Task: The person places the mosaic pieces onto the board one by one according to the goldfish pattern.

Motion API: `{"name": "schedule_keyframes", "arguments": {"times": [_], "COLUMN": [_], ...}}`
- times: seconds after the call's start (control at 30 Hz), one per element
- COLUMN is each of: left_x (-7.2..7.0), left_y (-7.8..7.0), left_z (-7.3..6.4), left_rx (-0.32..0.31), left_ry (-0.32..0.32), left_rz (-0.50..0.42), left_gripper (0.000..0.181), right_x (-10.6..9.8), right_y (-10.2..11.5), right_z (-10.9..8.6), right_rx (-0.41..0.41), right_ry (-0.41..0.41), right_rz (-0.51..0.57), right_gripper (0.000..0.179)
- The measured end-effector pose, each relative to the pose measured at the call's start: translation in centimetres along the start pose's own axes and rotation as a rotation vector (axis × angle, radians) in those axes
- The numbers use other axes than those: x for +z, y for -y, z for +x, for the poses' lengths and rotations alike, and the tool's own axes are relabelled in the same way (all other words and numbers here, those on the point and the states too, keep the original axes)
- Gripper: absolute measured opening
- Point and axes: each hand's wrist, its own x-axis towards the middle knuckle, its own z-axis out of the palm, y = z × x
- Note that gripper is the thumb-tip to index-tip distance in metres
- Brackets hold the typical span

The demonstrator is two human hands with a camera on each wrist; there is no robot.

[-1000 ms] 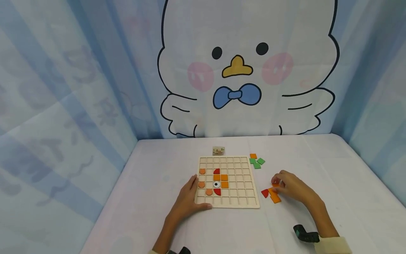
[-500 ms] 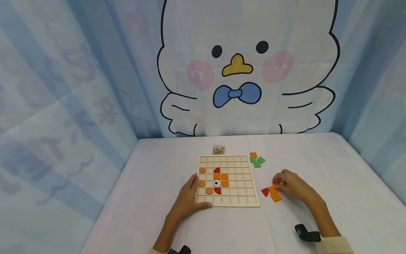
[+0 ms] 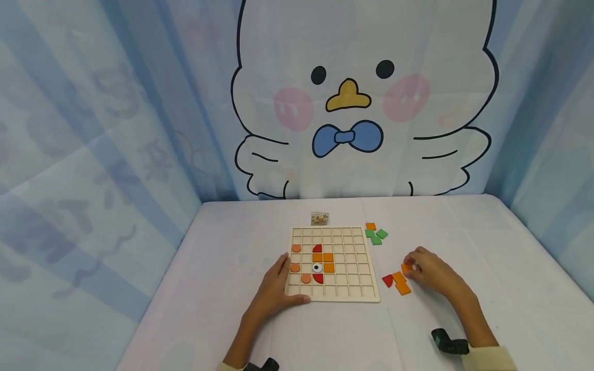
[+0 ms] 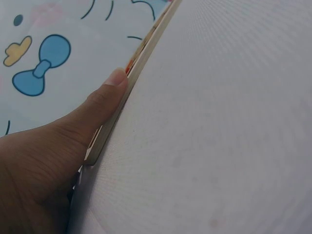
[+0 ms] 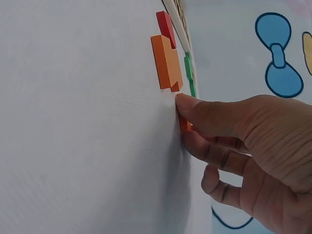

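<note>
My right hand (image 3: 430, 270) pinches an orange square tile (image 3: 406, 268) between thumb and fingertips, close over the table. Seen from the right wrist, the tile (image 5: 183, 119) stands edge-on beneath the thumb. Just left of it lie more orange tiles (image 3: 402, 288) and a red quarter-circle piece (image 3: 388, 281). My left hand (image 3: 274, 287) rests at the near left corner of a wooden grid board (image 3: 352, 283), thumb straight along the front edge and fingers along the left side. On the board sit orange discs (image 3: 306, 279), orange squares (image 3: 328, 257), red quarter-circles (image 3: 317, 279) and an eye piece (image 3: 317, 268).
Beyond the board lies a small patterned card (image 3: 319, 218). Several green tiles (image 3: 376, 240) and one orange tile (image 3: 370, 226) lie by the board's far right corner. A printed curtain (image 3: 343, 170) hangs behind the white-covered table (image 3: 232, 247).
My right hand has shifted slightly right, drawing the pinched orange tile away from the other orange tiles. The left hand and the board have stayed in place.
</note>
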Motion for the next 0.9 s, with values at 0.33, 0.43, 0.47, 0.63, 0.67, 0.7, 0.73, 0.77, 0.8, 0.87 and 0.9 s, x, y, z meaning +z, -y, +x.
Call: {"name": "schedule_keyframes", "arguments": {"times": [0.33,0.43,0.47,0.63,0.67,0.7,0.73,0.77,0.8,0.87,0.9], "left_x": [0.0,0.0,0.0,-0.1,-0.1,-0.1,-0.1,-0.1,-0.1,-0.1,-0.1], "left_y": [0.0,0.0,0.0,0.0,0.0,0.0,0.0,0.0,0.0,0.0,0.0], "left_z": [0.0,0.0,0.0,0.0,0.0,0.0,0.0,0.0,0.0,0.0,0.0], "left_rx": [0.016,0.014,0.015,0.008,0.008,0.006,0.006,0.006,0.007,0.006,0.007], "left_ry": [-0.003,-0.002,-0.005,-0.003,-0.003,-0.002,-0.002,-0.002,-0.001,0.001,-0.001], "left_rz": [0.002,0.005,0.003,0.001,0.0,0.002,0.001,0.003,0.004,0.004,0.001], "left_gripper": [0.12,0.12,0.12,0.12,0.12,0.121,0.121,0.12,0.12,0.12,0.12], "right_x": [0.1,0.2,0.2,0.1,0.1,0.1,0.1,0.1,0.2,0.1,0.1], "right_y": [0.3,0.3,0.3,0.4,0.4,0.4,0.5,0.6,0.7,1.0,1.2], "right_z": [0.1,0.1,0.1,0.2,0.2,0.3,0.3,0.4,0.4,0.5,0.6], "right_rx": [-0.015,-0.014,-0.015,-0.037,-0.039,-0.042,-0.042,-0.041,-0.039,-0.039,-0.04], "right_ry": [-0.008,-0.006,-0.009,-0.027,-0.027,-0.025,-0.024,-0.023,-0.02,-0.017,-0.016], "right_rz": [-0.073,-0.069,-0.068,-0.07,-0.069,-0.068,-0.066,-0.066,-0.063,-0.063,-0.064], "right_gripper": [0.017,0.018,0.018,0.019,0.019,0.02,0.02,0.02,0.02,0.021,0.022]}}
